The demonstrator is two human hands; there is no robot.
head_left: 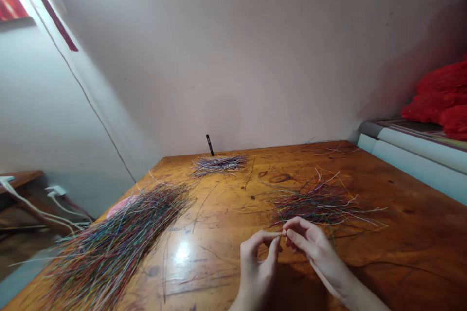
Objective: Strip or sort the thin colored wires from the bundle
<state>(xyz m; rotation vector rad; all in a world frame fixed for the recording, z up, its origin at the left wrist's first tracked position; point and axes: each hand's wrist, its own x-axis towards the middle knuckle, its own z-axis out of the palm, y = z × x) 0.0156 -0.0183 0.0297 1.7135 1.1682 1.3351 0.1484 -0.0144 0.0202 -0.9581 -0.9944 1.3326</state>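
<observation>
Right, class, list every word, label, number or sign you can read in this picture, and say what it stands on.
No text can be read anywhere in the picture.
The table, the pile of coloured strands and the wall bear no print.
The red cloth at top left is too blurred to tell whether it carries any writing.

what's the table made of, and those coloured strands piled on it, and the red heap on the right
Table: wood, by the grain and dark knots, with a glossy varnish that throws back a bright glare. Strands: thin, stiff-looking multicoloured filaments, lying mostly straight, so perhaps coated wire or plastic cord; too fine to tell. Red heap: soft, fuzzy, probably yarn or fibre.
</observation>
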